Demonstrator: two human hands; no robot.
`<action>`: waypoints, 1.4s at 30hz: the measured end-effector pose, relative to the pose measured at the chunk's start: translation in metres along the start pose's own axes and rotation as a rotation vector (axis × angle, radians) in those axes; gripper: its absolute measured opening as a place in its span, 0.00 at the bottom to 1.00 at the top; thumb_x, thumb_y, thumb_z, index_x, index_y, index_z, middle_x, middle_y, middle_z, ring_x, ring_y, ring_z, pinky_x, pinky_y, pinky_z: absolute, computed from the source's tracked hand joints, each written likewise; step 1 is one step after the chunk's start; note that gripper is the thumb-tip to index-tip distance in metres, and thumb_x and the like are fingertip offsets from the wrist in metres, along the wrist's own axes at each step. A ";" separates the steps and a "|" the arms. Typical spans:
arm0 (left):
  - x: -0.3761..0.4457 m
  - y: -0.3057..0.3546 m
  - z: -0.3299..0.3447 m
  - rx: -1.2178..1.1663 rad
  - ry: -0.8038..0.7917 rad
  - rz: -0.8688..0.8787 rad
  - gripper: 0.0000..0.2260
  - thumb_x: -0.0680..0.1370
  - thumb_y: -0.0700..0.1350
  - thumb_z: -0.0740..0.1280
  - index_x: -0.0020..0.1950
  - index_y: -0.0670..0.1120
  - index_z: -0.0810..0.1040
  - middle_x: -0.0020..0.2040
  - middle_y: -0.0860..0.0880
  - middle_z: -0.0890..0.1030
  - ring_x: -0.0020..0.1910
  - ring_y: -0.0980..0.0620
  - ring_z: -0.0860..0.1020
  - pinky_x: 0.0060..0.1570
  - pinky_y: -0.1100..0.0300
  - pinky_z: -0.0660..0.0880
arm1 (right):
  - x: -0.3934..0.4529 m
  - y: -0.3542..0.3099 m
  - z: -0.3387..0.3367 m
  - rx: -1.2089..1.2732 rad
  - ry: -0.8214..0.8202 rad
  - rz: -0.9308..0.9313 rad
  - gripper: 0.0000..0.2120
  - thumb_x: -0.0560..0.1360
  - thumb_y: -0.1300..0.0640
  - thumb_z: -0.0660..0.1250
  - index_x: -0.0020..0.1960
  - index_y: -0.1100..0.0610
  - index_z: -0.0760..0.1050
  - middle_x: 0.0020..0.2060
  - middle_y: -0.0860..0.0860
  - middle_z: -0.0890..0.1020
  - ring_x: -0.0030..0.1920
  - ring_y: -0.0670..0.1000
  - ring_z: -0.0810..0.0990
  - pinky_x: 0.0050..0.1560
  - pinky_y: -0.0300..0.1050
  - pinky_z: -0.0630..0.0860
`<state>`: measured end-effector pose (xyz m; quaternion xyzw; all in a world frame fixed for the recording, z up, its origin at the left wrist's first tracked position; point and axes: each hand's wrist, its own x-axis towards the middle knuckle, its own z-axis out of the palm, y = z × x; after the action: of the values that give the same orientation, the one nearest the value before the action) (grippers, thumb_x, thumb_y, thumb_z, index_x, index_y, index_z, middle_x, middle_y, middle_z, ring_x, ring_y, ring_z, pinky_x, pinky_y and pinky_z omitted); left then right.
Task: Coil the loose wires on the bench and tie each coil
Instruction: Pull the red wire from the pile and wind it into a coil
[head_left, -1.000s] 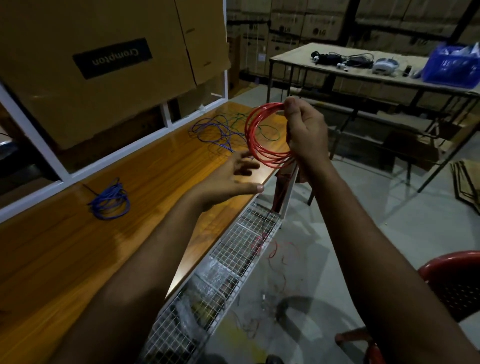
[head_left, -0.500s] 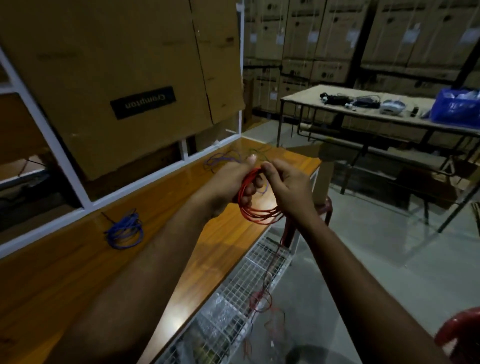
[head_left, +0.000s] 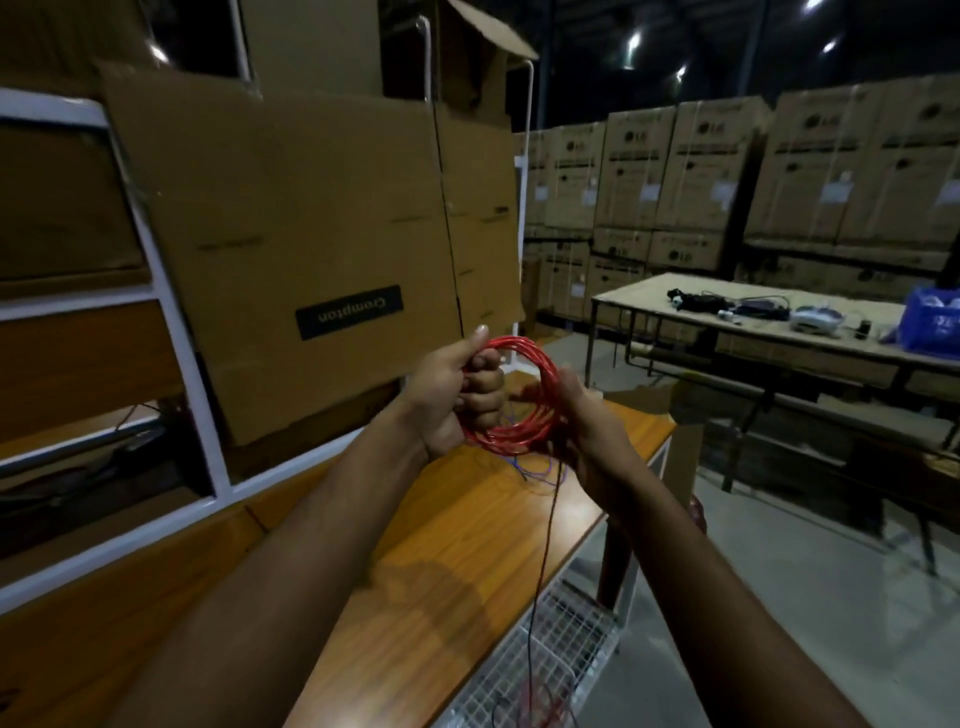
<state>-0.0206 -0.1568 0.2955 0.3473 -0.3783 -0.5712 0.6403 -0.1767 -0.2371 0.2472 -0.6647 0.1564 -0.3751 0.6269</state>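
A red wire coil (head_left: 527, 436) hangs upright in front of me, above the far end of the wooden bench (head_left: 457, 545). My left hand (head_left: 457, 395) grips its left side, fingers curled round the loops and thumb up. My right hand (head_left: 592, 441) holds the right side of the coil; its fingers are blurred. A loose tail of the red wire (head_left: 543, 561) drops from the coil bottom past the bench edge to the wire shelf below. A few loose blue wires (head_left: 535, 470) lie on the bench just under the coil.
A large Crompton cardboard box (head_left: 291, 249) leans against the white frame behind the bench. A wire mesh shelf (head_left: 545, 670) runs under the bench's right edge. A second table (head_left: 748, 322) with gadgets and a blue bin (head_left: 935, 317) stands at the right. Stacked cartons fill the back.
My head has tilted up. The left hand went from reaching open to gripping the coil's left side; the right hand shifted to the coil's right side. The blue coil is out of view.
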 end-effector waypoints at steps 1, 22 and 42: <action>0.001 0.008 -0.001 0.001 0.011 0.025 0.19 0.84 0.55 0.55 0.35 0.49 0.65 0.25 0.54 0.59 0.19 0.58 0.57 0.22 0.64 0.53 | -0.003 0.009 -0.007 0.020 -0.058 0.064 0.22 0.80 0.39 0.59 0.61 0.55 0.76 0.54 0.62 0.83 0.47 0.58 0.84 0.47 0.54 0.80; 0.036 0.057 -0.001 0.166 0.122 0.201 0.20 0.85 0.57 0.52 0.36 0.49 0.65 0.27 0.53 0.59 0.22 0.56 0.55 0.28 0.59 0.49 | -0.008 -0.016 0.036 -0.980 -0.041 -0.001 0.12 0.82 0.57 0.60 0.60 0.52 0.80 0.46 0.47 0.86 0.39 0.42 0.82 0.39 0.38 0.78; 0.024 0.065 0.005 0.304 -0.072 -0.002 0.19 0.84 0.56 0.53 0.38 0.47 0.69 0.27 0.54 0.60 0.24 0.56 0.53 0.28 0.60 0.50 | 0.073 -0.096 0.005 -0.677 0.178 -0.315 0.08 0.82 0.51 0.62 0.50 0.53 0.77 0.37 0.51 0.83 0.36 0.46 0.83 0.38 0.47 0.82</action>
<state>0.0072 -0.1739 0.3571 0.4199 -0.4825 -0.5201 0.5660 -0.1497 -0.2671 0.3608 -0.8147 0.2213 -0.4503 0.2905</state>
